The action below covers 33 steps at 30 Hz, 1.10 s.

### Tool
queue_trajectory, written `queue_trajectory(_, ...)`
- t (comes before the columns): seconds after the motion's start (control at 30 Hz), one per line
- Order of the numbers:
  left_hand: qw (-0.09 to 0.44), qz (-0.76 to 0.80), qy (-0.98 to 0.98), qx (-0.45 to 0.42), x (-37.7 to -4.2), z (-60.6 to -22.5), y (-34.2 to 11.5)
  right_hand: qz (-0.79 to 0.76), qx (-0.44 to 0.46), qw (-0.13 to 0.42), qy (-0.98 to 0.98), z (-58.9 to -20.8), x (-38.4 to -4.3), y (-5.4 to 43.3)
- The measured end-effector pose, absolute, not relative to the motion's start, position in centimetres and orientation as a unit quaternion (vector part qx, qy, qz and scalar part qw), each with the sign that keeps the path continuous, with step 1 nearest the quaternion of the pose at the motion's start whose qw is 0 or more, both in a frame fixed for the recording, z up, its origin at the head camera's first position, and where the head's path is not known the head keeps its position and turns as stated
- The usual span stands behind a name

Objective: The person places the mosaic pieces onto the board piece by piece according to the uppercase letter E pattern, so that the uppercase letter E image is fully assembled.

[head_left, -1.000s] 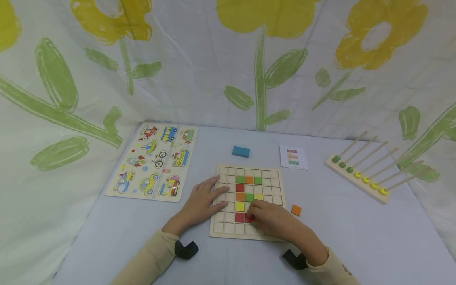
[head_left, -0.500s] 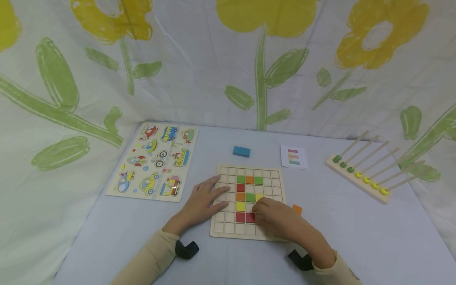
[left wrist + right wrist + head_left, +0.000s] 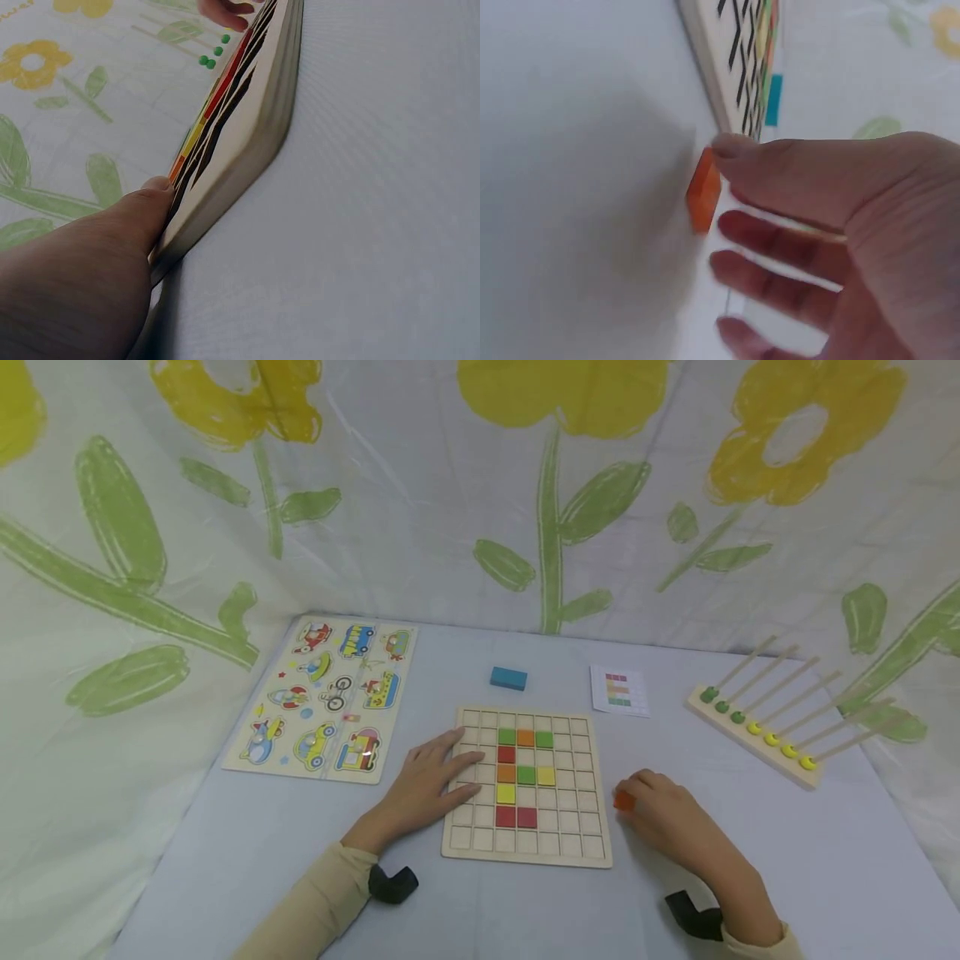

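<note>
A square wooden grid board (image 3: 570, 843) lies on the table, with red, orange, green and yellow square tiles in some of its cells. On the board's left side rests my left hand (image 3: 427, 785), fingers spread; its thumb (image 3: 146, 202) lies at the edge in the left wrist view. My right hand (image 3: 667, 814) is just right of the board, thumb and fingertips pinching a loose orange tile (image 3: 704, 193) at the table surface. Part of that tile is hidden by the fingers. In the bottom filled row, two red tiles (image 3: 527, 817) lie side by side.
Behind the board are a blue block (image 3: 508, 678) and a paper card with a coloured grid pattern (image 3: 633, 692). A vehicle puzzle board (image 3: 300, 756) lies at left. At right stands a wooden peg rack (image 3: 780, 763) with green and yellow beads.
My right hand has left the second red tile in its cell and moved right, off the board, to the orange tile. My left hand has stayed in place.
</note>
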State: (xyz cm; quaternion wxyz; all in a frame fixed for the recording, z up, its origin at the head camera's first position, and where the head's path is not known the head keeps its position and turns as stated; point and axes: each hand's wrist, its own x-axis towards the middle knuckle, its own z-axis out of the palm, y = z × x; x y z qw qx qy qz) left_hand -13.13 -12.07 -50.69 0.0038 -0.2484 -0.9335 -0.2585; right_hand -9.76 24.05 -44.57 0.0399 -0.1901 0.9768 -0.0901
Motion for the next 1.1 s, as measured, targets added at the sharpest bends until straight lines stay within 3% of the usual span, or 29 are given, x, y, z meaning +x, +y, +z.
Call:
queue_trajectory(0.5,0.017,-0.261,-0.932,-0.251,-13.2,-50.7,-12.0,-0.116,-0.19,0.017,0.975,-45.7,-9.6,25.2)
queue_trajectory(0.73,0.006,-0.257,-0.933,-0.251,-13.2,-50.7,-12.1,-0.117,-0.2,0.031,0.972,-45.7,-9.8,25.2)
queue_trajectory(1.1,0.008,-0.257,-0.933,-0.252,-13.2,-50.8,-12.1,-0.181,-0.25,0.041,0.95,-44.3,-9.6,22.2)
